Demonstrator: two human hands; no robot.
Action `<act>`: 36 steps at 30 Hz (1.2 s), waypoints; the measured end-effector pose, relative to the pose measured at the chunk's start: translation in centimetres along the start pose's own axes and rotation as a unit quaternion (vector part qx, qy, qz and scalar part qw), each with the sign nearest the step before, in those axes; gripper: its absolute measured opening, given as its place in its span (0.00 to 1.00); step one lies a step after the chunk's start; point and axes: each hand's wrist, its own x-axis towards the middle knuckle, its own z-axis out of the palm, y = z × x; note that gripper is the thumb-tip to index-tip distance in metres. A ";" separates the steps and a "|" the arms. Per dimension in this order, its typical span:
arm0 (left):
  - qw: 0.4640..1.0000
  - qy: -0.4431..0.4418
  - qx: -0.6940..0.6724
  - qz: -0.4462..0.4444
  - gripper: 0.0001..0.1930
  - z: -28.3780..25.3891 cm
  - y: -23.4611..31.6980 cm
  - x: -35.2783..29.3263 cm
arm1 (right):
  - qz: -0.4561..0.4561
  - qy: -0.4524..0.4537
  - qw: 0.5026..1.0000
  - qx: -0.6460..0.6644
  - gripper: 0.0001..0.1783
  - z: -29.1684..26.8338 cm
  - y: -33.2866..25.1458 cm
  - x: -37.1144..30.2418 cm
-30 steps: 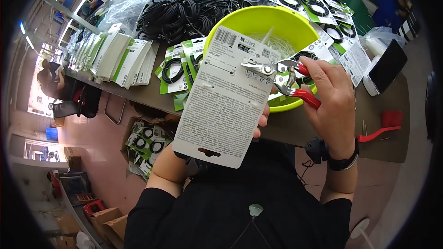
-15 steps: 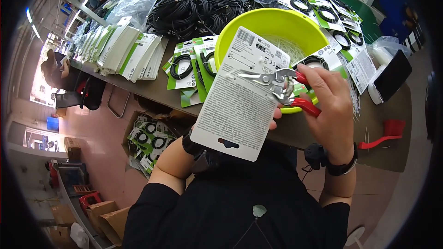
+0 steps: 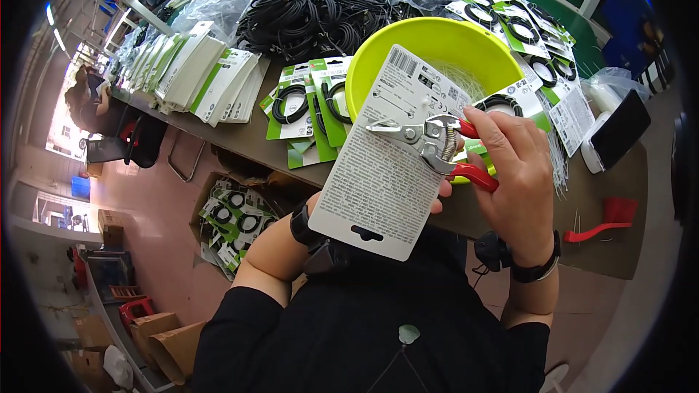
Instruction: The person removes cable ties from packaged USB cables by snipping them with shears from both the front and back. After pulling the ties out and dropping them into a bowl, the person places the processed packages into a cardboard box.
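My left hand (image 3: 444, 188) is closed on a white packaging card (image 3: 368, 193) with small print, mostly hidden behind it; a few fingertips show past the card's right edge. The card is tilted, its hang slot toward me. My right hand (image 3: 515, 167) grips cutting pliers (image 3: 416, 133) by their red handles, a coiled spring between them. The pliers' metal jaws point left and lie over the upper part of the card, at thin pale strands. Whether the jaws bite on a strand cannot be made out.
Behind the card stands a yellow-green basin (image 3: 466, 35) holding clear plastic offcuts. Coiled black cables (image 3: 313, 25), stacked cards (image 3: 193, 76) and carded cables (image 3: 291, 105) lie around it. A red brush-like tool (image 3: 608, 223) and a dark-screened device (image 3: 619, 127) are right. A box (image 3: 200, 207) holds more carded cables.
The card has shifted slightly right and down. My right hand has moved a little left, and the pliers' jaws now reach farther left across the card.
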 end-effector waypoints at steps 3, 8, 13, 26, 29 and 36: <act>0.997 -0.077 -0.028 -0.002 0.35 -1.8 -0.1 0.3 | 0.034 -0.061 0.995 0.069 0.26 0.4 0.4 -0.4; 0.981 -0.147 -0.087 0.091 0.29 -1.8 1.6 1.0 | 0.113 -0.013 0.967 0.228 0.27 0.4 2.2 -1.1; 0.946 0.055 0.209 0.242 0.20 0.7 3.9 -1.0 | 0.211 0.037 0.928 0.306 0.29 -1.9 2.4 -1.7; 0.768 0.132 0.502 0.374 0.19 3.8 1.1 -1.4 | 0.052 0.043 0.998 -0.018 0.30 -2.4 0.1 0.0; 0.748 0.141 0.526 0.380 0.18 3.8 0.9 -1.6 | 0.051 0.045 0.998 -0.017 0.30 -2.7 -0.1 0.0; 0.549 0.176 0.707 0.409 0.19 4.9 0.8 -2.7 | 0.032 0.014 0.997 -0.063 0.29 -5.9 -1.5 0.6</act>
